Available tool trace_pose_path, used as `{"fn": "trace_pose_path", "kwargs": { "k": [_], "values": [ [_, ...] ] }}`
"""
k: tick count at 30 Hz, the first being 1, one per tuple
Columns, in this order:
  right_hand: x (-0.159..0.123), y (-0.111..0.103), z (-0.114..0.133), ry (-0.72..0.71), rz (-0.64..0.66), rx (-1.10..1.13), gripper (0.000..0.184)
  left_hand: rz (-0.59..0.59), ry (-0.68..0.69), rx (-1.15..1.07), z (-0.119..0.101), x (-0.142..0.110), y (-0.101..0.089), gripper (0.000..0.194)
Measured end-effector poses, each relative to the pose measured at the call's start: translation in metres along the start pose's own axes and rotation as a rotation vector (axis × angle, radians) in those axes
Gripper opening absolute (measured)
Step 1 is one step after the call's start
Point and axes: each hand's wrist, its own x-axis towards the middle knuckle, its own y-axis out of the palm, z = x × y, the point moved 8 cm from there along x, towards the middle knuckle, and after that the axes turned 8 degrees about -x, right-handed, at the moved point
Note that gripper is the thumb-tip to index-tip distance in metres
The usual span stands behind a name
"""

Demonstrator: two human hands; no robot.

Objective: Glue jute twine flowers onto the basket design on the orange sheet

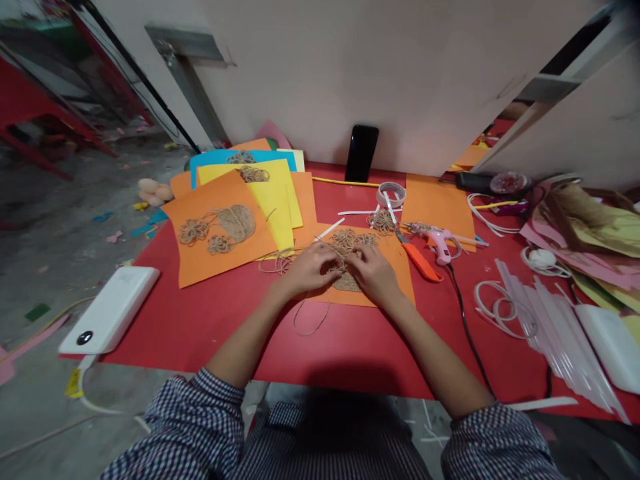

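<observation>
My left hand (310, 268) and my right hand (373, 273) meet over a coiled jute twine design (345, 241) glued or laid on an orange paper sheet (395, 268). Their fingertips press into the twine, and what each pinches is partly hidden. A loose twine loop (311, 320) hangs below my left wrist, and another tangle (277, 262) lies left of that hand. Just right of my right hand are an orange utility knife (421, 262) and a pink hot glue gun (440, 243).
The red table (350, 353) holds stacked coloured sheets with jute shapes (220, 227) at left, a white power bank (107, 310) at its left edge, a propped phone (361, 153), a tape roll (391, 195), and glue sticks (555, 340) at right. The glue gun's black cord runs forward.
</observation>
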Motion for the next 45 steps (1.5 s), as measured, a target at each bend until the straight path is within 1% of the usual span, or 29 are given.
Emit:
{"fn": "trace_pose_path", "kwargs": {
  "k": [3, 6, 8, 10, 14, 17, 19, 20, 22, 24, 25, 26, 27, 28, 29, 31, 32, 34, 35, 36, 38, 39, 40, 42, 43, 45],
  "values": [
    [-0.001, -0.003, -0.003, 0.02, -0.03, -0.017, 0.021, -0.016, -0.029, 0.028, 0.004, -0.001, -0.003, 0.02],
    [-0.003, -0.01, -0.007, 0.054, -0.07, -0.031, 0.022, -0.02, -0.143, 0.087, 0.015, -0.004, -0.015, 0.022],
    [-0.004, -0.015, -0.011, 0.091, -0.096, -0.03, 0.022, -0.034, -0.23, 0.116, 0.024, -0.008, -0.03, 0.025],
    [-0.005, -0.019, -0.015, 0.131, -0.123, -0.014, 0.023, -0.046, -0.269, 0.138, 0.028, -0.014, -0.048, 0.028],
    [-0.007, -0.022, -0.02, 0.159, -0.149, 0.027, 0.023, -0.067, -0.353, 0.311, 0.039, -0.032, -0.089, 0.032],
    [-0.008, -0.02, -0.013, 0.092, -0.124, 0.068, 0.021, -0.077, -0.479, 0.464, 0.055, -0.048, -0.113, 0.031],
    [-0.008, -0.016, 0.002, -0.01, -0.102, 0.105, 0.02, -0.166, -0.559, 0.555, 0.063, -0.055, -0.128, 0.032],
    [-0.008, -0.014, 0.013, -0.073, -0.094, 0.125, 0.019, -0.23, -0.561, 0.587, 0.063, -0.056, -0.134, 0.033],
    [-0.01, -0.012, 0.037, -0.204, -0.083, 0.163, 0.017, -0.371, -0.487, 0.605, 0.055, -0.053, -0.14, 0.034],
    [-0.013, -0.008, 0.059, -0.326, -0.051, 0.186, 0.017, -0.489, -0.378, 0.527, 0.043, -0.047, -0.138, 0.034],
    [-0.014, -0.007, 0.068, -0.367, -0.031, 0.197, 0.019, -0.522, -0.347, 0.44, 0.04, -0.043, -0.135, 0.034],
    [-0.015, -0.006, 0.073, -0.385, -0.018, 0.213, 0.022, -0.54, -0.334, 0.322, 0.038, -0.04, -0.13, 0.034],
    [-0.015, -0.006, 0.074, -0.378, -0.014, 0.233, 0.025, -0.528, -0.328, 0.19, 0.037, -0.036, -0.123, 0.034],
    [-0.014, -0.008, 0.072, -0.344, -0.022, 0.258, 0.028, -0.507, -0.32, 0.068, 0.036, -0.033, -0.115, 0.034],
    [-0.012, -0.01, 0.065, -0.279, -0.04, 0.288, 0.029, -0.474, -0.313, -0.031, 0.034, -0.03, -0.107, 0.035],
    [-0.008, -0.013, 0.046, -0.095, -0.097, 0.356, 0.032, -0.369, -0.289, -0.146, 0.029, -0.024, -0.09, 0.036],
    [-0.007, -0.014, 0.035, 0.004, -0.12, 0.387, 0.034, -0.296, -0.272, -0.171, 0.025, -0.022, -0.081, 0.037],
    [-0.005, -0.013, 0.019, 0.15, -0.137, 0.442, 0.042, -0.135, -0.231, -0.186, 0.018, -0.019, -0.064, 0.038],
    [-0.004, -0.012, 0.015, 0.186, -0.133, 0.468, 0.046, -0.061, -0.212, -0.185, 0.014, -0.018, -0.056, 0.038],
    [-0.003, -0.01, 0.014, 0.202, -0.124, 0.498, 0.045, 0.0, -0.196, -0.181, 0.011, -0.017, -0.05, 0.039],
    [-0.002, -0.005, 0.015, 0.208, -0.078, 0.596, 0.031, 0.08, -0.182, -0.16, 0.006, -0.016, -0.042, 0.038],
    [-0.002, 0.0, 0.016, 0.221, -0.037, 0.68, 0.024, 0.104, -0.187, -0.142, 0.006, -0.016, -0.039, 0.038],
    [-0.003, 0.006, 0.016, 0.253, 0.01, 0.785, 0.022, 0.124, -0.198, -0.115, 0.006, -0.016, -0.039, 0.037],
    [-0.007, 0.018, 0.013, 0.358, 0.095, 1.031, 0.025, 0.151, -0.24, -0.01, 0.009, -0.017, -0.041, 0.034],
    [-0.009, 0.022, 0.008, 0.425, 0.107, 1.153, 0.026, 0.158, -0.269, 0.074, 0.011, -0.019, -0.045, 0.032],
    [-0.013, 0.025, -0.007, 0.555, 0.048, 1.347, 0.026, 0.161, -0.341, 0.282, 0.02, -0.024, -0.056, 0.028]
  ]
}}
